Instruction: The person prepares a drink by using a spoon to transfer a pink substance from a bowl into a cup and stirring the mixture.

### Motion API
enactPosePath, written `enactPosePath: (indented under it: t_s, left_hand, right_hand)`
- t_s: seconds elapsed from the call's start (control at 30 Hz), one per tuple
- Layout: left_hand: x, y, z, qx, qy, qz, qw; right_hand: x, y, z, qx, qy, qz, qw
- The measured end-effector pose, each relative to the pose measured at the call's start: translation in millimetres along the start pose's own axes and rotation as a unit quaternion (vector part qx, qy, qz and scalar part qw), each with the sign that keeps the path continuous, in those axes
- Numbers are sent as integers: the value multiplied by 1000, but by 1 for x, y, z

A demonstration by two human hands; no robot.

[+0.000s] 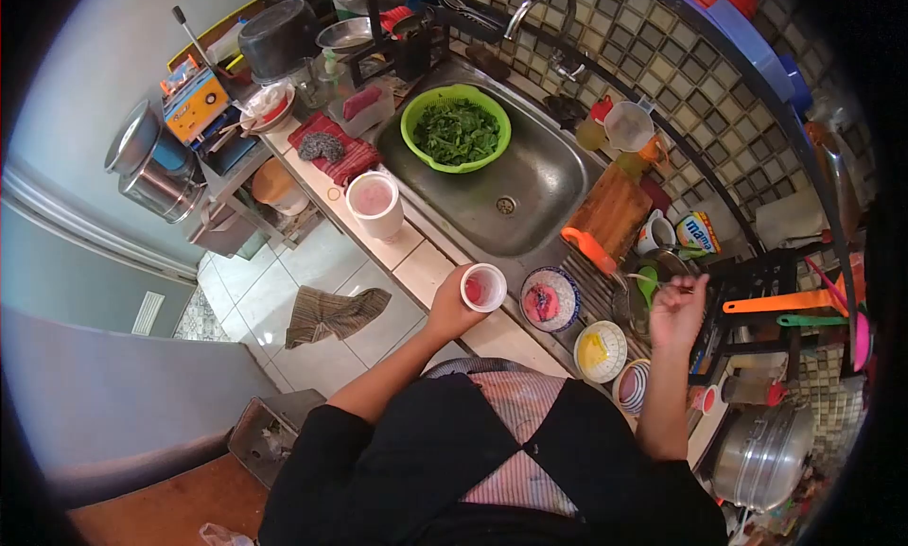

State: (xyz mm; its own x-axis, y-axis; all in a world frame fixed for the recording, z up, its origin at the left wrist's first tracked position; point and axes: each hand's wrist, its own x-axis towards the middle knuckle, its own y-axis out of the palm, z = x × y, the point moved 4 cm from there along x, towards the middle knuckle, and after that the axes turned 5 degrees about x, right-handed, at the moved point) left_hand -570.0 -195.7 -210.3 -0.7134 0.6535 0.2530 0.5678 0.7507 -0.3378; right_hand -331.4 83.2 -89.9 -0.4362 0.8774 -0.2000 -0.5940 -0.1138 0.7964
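My left hand (454,305) is wrapped round a white plastic cup (498,294) with a little red stuff inside, held upright over the counter edge. Over the right end of the counter, my right hand (677,317) has its fingers curled in beside a clear glass container (628,312) and a green spoon (647,283). A thin pale handle runs close to those fingers; whether they grip it I cannot make out. Between my hands stand a patterned bowl (565,293) with pink-red contents and a white bowl (613,349) with something yellow. A taller white tub (375,204) stands at the counter's left.
A green colander (407,130) of leafy greens sits in the steel sink (454,215). On the sink's right are a wooden cutting board (610,210) and an orange-handled tool (591,251). A red cloth (355,158) lies left of the sink. A metal pot (761,456) stands far right.
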Motion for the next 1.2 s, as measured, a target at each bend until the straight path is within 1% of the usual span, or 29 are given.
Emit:
enactPosePath:
  t_s: [0.03,0.07,0.13,0.17,0.23,0.27,0.3,0.37,0.4,0.47,0.5,0.57,0.6,0.67,0.8,0.87,0.9,0.97,1.03,1.1,1.17,1.2]
  left_hand:
    - [0,-1,-1,-1,-1,0,1000]
    - [0,-1,-2,-6,-2,6,1000]
    - [1,-2,-3,-5,-6,10,1000]
    - [0,-1,-4,-10,-7,13,1000]
    - [1,-2,-5,12,0,3,1000]
    - [1,-2,-5,15,3,5,1000]
    - [1,-2,-5,14,3,5,1000]
    - [2,-2,-6,24,-1,5,1000]
    - [2,-1,-6,23,0,8,1000]
    - [1,0,-4,20,0,11,1000]
    - [1,0,-3,19,1,13,1000]
    - [0,1,-2,17,-9,27,999]
    - [1,1,-2,17,-9,27,999]
    - [0,1,-1,15,-10,28,999]
    - [1,1,-3,8,-13,30,999]
    - [1,1,-4,26,6,17,999]
    - [1,2,-4,28,7,17,999]
    - [1,1,-4,19,8,12,1000]
    - [0,-1,-7,22,7,11,1000]
    - [-2,-1,-5,-23,-48,-22,998]
    - [-2,0,2,-15,-51,-18,998]
    - [-1,2,2,-19,-32,-7,999]
  right_hand:
    - [5,-11,15,-15,-41,25,999]
    - [9,-26,26,-18,-46,20,999]
    - [14,-58,52,-56,-164,-28,984]
    - [15,-72,58,-60,-167,-31,984]
    - [8,-94,68,-82,-222,-133,963]
    - [4,-104,68,-87,-233,-175,953]
    - [1,-108,67,-88,-234,-175,952]
    - [-5,-119,66,-152,-243,-226,931]
    - [-7,-119,65,-151,-245,-227,930]
    - [-11,-115,64,-244,-236,-203,918]
    - [-11,-121,68,-243,-238,-205,918]
    - [-8,-135,79,-304,-200,-170,916]
    - [-9,-136,81,-304,-201,-170,916]
    - [-11,-138,82,-327,-166,-180,913]
    - [-11,-147,81,-331,-164,-182,911]
    - [-11,-152,81,-296,-147,-192,924]
    - [-12,-147,79,-294,-146,-192,925]
    - [-13,-131,73,-272,-172,-179,930]
    - [-7,-116,65,-280,-172,-165,930]
    - [-1,-93,53,-253,-193,-122,940]
    - [3,-70,39,-253,-196,-98,943]
    - [7,-60,32,-252,-185,-76,947]
